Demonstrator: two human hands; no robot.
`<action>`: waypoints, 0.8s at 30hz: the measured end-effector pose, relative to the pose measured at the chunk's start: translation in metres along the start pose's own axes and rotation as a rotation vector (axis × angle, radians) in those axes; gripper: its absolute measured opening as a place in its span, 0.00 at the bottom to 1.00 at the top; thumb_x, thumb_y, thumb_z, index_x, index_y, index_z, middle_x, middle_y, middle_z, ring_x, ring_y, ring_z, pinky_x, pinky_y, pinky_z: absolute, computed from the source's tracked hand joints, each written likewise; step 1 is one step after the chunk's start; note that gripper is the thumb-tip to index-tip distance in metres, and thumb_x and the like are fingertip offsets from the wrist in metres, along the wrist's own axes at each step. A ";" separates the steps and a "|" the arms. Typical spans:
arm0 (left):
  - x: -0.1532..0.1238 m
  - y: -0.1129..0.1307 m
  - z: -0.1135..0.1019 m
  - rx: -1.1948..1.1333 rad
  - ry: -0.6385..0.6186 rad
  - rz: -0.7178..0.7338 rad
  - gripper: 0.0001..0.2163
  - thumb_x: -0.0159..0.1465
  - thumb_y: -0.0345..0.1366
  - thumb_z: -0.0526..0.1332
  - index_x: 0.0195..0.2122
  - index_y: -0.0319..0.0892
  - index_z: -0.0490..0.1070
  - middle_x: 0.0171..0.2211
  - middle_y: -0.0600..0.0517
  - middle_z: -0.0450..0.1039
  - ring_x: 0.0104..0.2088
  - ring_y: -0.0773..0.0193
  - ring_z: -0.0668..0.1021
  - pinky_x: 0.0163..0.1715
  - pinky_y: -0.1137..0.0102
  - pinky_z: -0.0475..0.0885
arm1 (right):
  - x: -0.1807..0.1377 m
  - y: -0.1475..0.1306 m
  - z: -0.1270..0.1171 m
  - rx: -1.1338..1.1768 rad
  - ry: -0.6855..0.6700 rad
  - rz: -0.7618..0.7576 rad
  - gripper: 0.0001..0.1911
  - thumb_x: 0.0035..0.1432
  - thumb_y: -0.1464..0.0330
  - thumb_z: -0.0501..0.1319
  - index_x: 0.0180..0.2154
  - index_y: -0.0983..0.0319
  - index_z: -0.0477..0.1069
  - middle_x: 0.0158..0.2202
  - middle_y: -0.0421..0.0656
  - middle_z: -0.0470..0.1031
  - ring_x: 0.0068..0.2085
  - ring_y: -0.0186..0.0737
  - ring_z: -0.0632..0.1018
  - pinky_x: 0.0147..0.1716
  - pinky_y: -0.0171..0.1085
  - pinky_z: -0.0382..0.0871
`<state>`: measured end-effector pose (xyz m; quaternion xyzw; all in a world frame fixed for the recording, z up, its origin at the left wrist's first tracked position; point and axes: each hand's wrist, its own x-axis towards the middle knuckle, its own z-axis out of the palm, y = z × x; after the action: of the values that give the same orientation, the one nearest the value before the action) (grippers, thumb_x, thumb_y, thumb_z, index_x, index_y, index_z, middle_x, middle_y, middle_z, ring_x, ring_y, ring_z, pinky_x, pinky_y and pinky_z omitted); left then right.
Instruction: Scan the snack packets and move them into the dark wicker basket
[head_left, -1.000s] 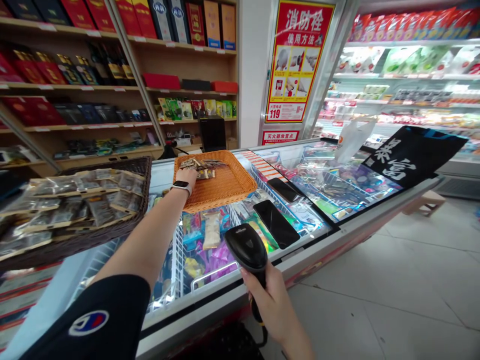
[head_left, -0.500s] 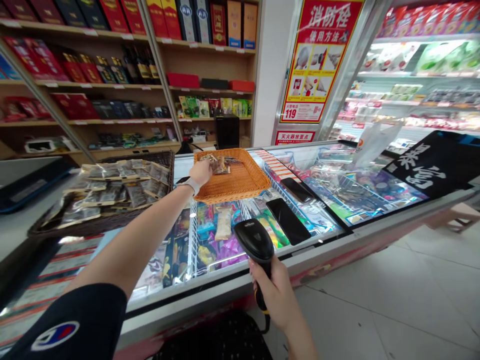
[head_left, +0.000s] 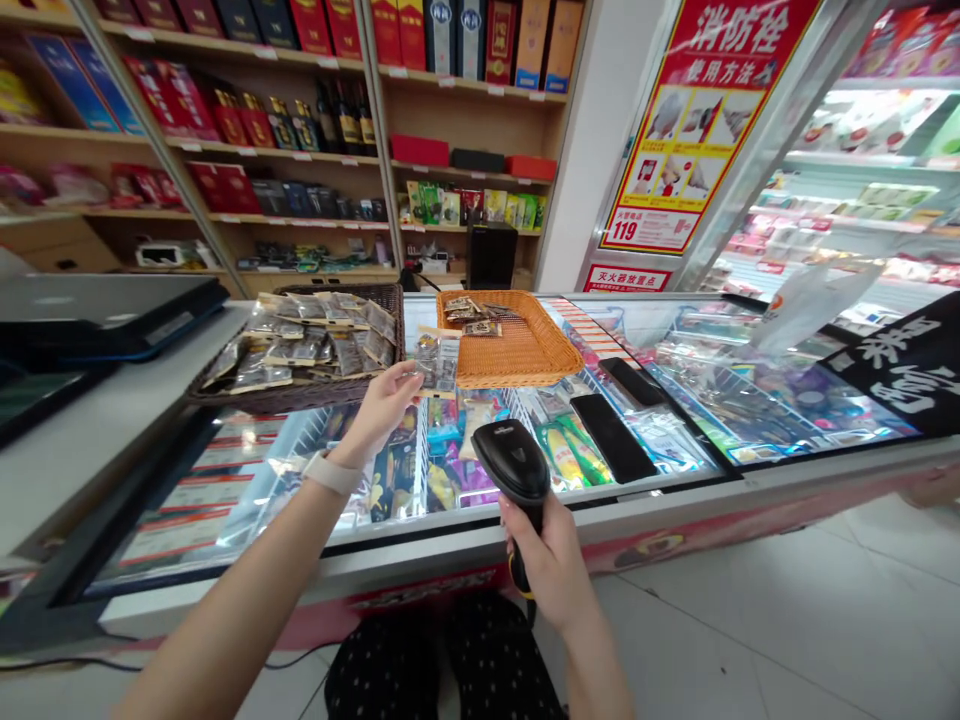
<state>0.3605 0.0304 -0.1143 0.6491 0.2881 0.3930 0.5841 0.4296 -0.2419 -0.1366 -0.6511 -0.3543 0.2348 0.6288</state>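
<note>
Between thumb and fingers, my left hand (head_left: 386, 405) pinches one edge of a clear snack packet (head_left: 439, 360). The packet is held up in front of the left edge of an orange wicker basket (head_left: 536, 370), above the freezer glass. A few small packets (head_left: 472, 318) lie in that basket's far left corner. To the left, a dark brown basket (head_left: 300, 392) is heaped with similar packets (head_left: 315, 340). My right hand (head_left: 551, 560) is wrapped around the handle of a black barcode scanner (head_left: 514, 460), its head pointing up and away from me.
The baskets stand on a glass-topped chest freezer (head_left: 450, 535) full of packaged goods. Two black phones (head_left: 613, 437) lie on the glass to the right. A grey counter with a flat device (head_left: 112, 310) is at left. Shelves (head_left: 300, 155) line the back; a black bag (head_left: 907, 360) lies far right.
My left hand has come out of the orange basket toward me, bringing a packet with it. The view has turned slightly left. My right hand still grips the scanner.
</note>
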 end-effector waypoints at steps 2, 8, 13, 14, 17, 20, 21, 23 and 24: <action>-0.011 -0.011 -0.003 -0.066 -0.030 -0.055 0.25 0.50 0.49 0.74 0.42 0.41 0.70 0.28 0.55 0.73 0.26 0.67 0.74 0.28 0.73 0.69 | -0.001 -0.001 0.006 -0.020 -0.005 0.004 0.22 0.67 0.51 0.60 0.46 0.64 0.77 0.37 0.49 0.82 0.42 0.52 0.81 0.30 0.37 0.71; -0.026 -0.026 -0.007 -0.171 -0.181 -0.156 0.24 0.52 0.44 0.76 0.40 0.44 0.63 0.27 0.59 0.70 0.28 0.68 0.75 0.30 0.73 0.72 | -0.001 -0.006 0.024 -0.173 0.006 0.011 0.20 0.68 0.54 0.59 0.47 0.63 0.77 0.37 0.47 0.83 0.40 0.51 0.83 0.35 0.38 0.72; -0.033 -0.027 -0.010 -0.206 -0.287 -0.167 0.22 0.55 0.43 0.75 0.40 0.44 0.62 0.26 0.59 0.70 0.28 0.69 0.75 0.31 0.73 0.71 | 0.002 -0.010 0.038 -0.263 -0.010 0.017 0.22 0.68 0.54 0.57 0.48 0.64 0.77 0.38 0.49 0.83 0.42 0.54 0.83 0.39 0.41 0.72; -0.034 -0.027 -0.011 -0.210 -0.299 -0.161 0.22 0.55 0.43 0.75 0.40 0.44 0.63 0.26 0.59 0.70 0.28 0.69 0.75 0.31 0.73 0.71 | 0.003 -0.010 0.040 -0.269 -0.013 0.017 0.22 0.68 0.54 0.57 0.48 0.64 0.77 0.38 0.50 0.84 0.43 0.55 0.83 0.40 0.42 0.72; -0.034 -0.026 -0.013 -0.206 -0.307 -0.143 0.21 0.57 0.42 0.74 0.42 0.44 0.63 0.27 0.59 0.70 0.28 0.69 0.75 0.31 0.74 0.71 | 0.003 -0.010 0.042 -0.266 -0.022 0.021 0.22 0.68 0.54 0.57 0.49 0.64 0.77 0.40 0.51 0.84 0.44 0.56 0.83 0.42 0.43 0.71; -0.032 -0.028 -0.015 -0.195 -0.301 -0.144 0.20 0.57 0.42 0.74 0.41 0.44 0.63 0.29 0.57 0.73 0.30 0.67 0.77 0.32 0.72 0.72 | 0.002 -0.009 0.040 -0.260 -0.028 0.015 0.23 0.69 0.54 0.57 0.51 0.64 0.76 0.41 0.52 0.84 0.46 0.57 0.83 0.44 0.44 0.71; -0.032 -0.029 -0.015 -0.186 -0.302 -0.146 0.20 0.57 0.43 0.73 0.42 0.44 0.64 0.30 0.56 0.73 0.31 0.66 0.78 0.32 0.71 0.72 | 0.002 -0.008 0.040 -0.259 -0.028 0.009 0.23 0.69 0.53 0.57 0.52 0.64 0.76 0.41 0.52 0.84 0.46 0.57 0.83 0.44 0.44 0.71; -0.031 -0.030 -0.015 -0.171 -0.305 -0.149 0.20 0.58 0.43 0.73 0.43 0.45 0.64 0.31 0.55 0.74 0.32 0.65 0.78 0.34 0.70 0.73 | 0.001 -0.008 0.039 -0.261 -0.030 0.002 0.23 0.70 0.53 0.56 0.52 0.63 0.76 0.39 0.51 0.84 0.46 0.57 0.83 0.42 0.44 0.72; -0.031 -0.031 -0.015 -0.167 -0.306 -0.151 0.20 0.58 0.43 0.73 0.43 0.45 0.64 0.31 0.55 0.73 0.33 0.64 0.79 0.34 0.69 0.73 | 0.001 -0.007 0.038 -0.262 -0.033 0.002 0.23 0.70 0.53 0.56 0.52 0.63 0.76 0.38 0.51 0.84 0.46 0.57 0.83 0.42 0.43 0.72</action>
<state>0.3342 0.0167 -0.1497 0.6272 0.2101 0.2674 0.7007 0.4003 -0.2165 -0.1331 -0.7239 -0.3917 0.1978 0.5323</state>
